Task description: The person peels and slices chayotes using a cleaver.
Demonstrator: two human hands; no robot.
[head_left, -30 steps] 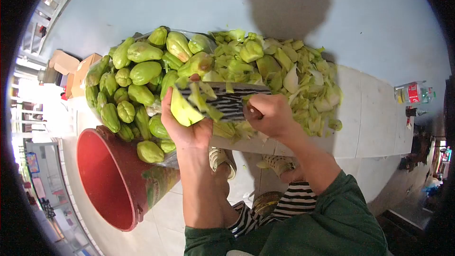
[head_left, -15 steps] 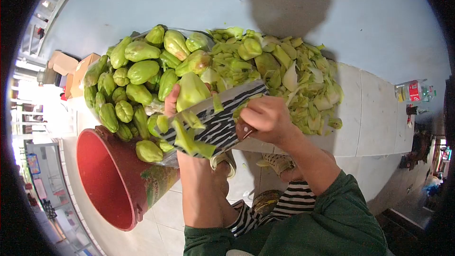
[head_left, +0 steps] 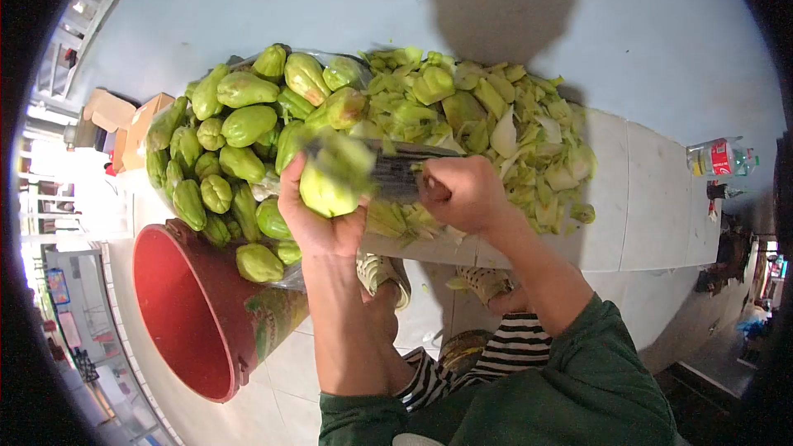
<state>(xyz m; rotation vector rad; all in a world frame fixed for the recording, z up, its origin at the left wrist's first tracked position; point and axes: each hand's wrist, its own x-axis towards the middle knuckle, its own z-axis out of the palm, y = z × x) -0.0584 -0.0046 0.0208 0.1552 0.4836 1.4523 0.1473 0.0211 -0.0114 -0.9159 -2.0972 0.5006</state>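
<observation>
My left hand (head_left: 325, 238) is closed around a chayote (head_left: 327, 195), pale green where it has been cut. In my right hand (head_left: 469, 196) is a cleaver (head_left: 398, 175), its broad blade smeared by motion and overlapping the chayote's right side. I cannot tell whether the edge touches it. Loose peelings (head_left: 391, 219) show just below the blade. Beyond my left hand lies a heap of whole green chayotes (head_left: 249, 126), partly on plastic. Beyond the cleaver spreads a pile of cut chayote peelings and pieces (head_left: 514, 136).
A red bucket (head_left: 186, 314) lies tipped at the lower left, its mouth facing left. Cardboard boxes (head_left: 144, 134) stand at the far left. A plastic bottle with a red label (head_left: 723, 159) lies on the right. My feet in perforated shoes (head_left: 487, 287) are below the tiled ledge (head_left: 615, 198).
The striped reflection on the blade has gone. The cleaver has swung up and level, away from my left wrist, and peelings have dropped off it. My left palm and the chayote now show.
</observation>
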